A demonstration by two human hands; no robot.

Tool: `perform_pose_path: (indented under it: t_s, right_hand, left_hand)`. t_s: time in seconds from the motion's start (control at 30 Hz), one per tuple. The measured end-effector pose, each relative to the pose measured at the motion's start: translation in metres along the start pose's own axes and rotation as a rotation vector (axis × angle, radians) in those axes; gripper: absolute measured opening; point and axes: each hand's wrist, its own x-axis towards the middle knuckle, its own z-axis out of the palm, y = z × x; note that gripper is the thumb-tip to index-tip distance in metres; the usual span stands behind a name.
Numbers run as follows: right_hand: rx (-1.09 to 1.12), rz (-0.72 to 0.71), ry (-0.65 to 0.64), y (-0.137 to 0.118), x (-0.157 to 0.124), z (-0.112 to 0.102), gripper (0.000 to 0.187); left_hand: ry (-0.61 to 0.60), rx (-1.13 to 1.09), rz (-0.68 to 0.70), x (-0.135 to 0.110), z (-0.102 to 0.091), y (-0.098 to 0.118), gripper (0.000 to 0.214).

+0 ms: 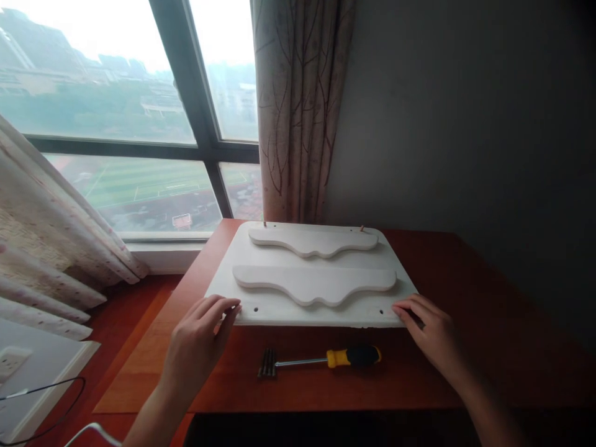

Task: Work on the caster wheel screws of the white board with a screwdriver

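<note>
A white board point(279, 307) lies flat on a red-brown wooden table point(465, 292). Two wavy-edged white shelf pieces rest on it, one at the back point(313, 241) and one nearer me point(315, 282). My left hand point(198, 341) touches the board's near left corner with fingers slightly curled and apart. At the near right corner, my right hand point(428, 329) rests its fingertips on the board's edge. A screwdriver with a yellow and black handle point(347, 357) lies on the table between my hands, beside a small bundle of screws point(267, 364).
A patterned curtain point(298, 112) hangs behind the board beside a large window point(139, 124). A grey wall point(465, 124) stands at the right. A pale curtain point(46, 248) drapes at the left, above a white surface with a socket point(12, 360) and a cable.
</note>
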Motion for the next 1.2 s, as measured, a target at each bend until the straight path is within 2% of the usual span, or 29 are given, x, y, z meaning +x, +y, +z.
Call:
perform_pose_path:
  t_s: [0.17,0.33,0.47,0.53,0.6,0.73,0.8,0.93,1.07,1.2]
  right_hand:
    - [0.019,0.0,-0.028,0.01,-0.004,-0.007,0.022]
    - [0.041,0.014,-0.075,0.014,-0.004,-0.01,0.025]
    - [0.062,0.044,-0.167,0.02,0.005,-0.02,0.024]
    - [0.053,0.05,-0.15,0.025,0.017,-0.025,0.023]
    - [0.045,0.042,-0.101,0.033,0.033,-0.027,0.025]
    - [0.027,-0.004,-0.05,0.057,0.077,-0.016,0.029]
    - [-0.012,-0.051,-0.079,0.069,0.099,-0.005,0.032]
    - [-0.086,-0.179,-0.045,0.085,0.133,0.015,0.029]
    - [-0.153,-0.276,-0.061,0.089,0.15,0.031,0.033]
    - [-0.166,-0.282,-0.076,0.093,0.155,0.04,0.034]
  left_hand:
    - [-0.01,-0.005,0.02,-0.006,-0.002,0.011,0.02]
    - [-0.024,-0.029,-0.002,-0.006,-0.004,0.01,0.023]
    - [-0.115,-0.14,-0.058,0.002,-0.012,0.004,0.027]
    - [-0.131,-0.194,-0.087,0.015,-0.017,-0.003,0.03]
    - [-0.089,-0.209,-0.118,0.032,-0.019,-0.013,0.034]
    - [-0.087,-0.28,-0.131,0.077,-0.005,-0.038,0.038]
    - [-0.115,-0.27,-0.074,0.099,0.008,-0.048,0.038]
    - [-0.159,-0.148,0.125,0.132,0.03,-0.059,0.034]
    - [-0.251,-0.008,0.217,0.147,0.04,-0.065,0.035]
    - [-0.309,0.072,0.244,0.148,0.045,-0.069,0.034]
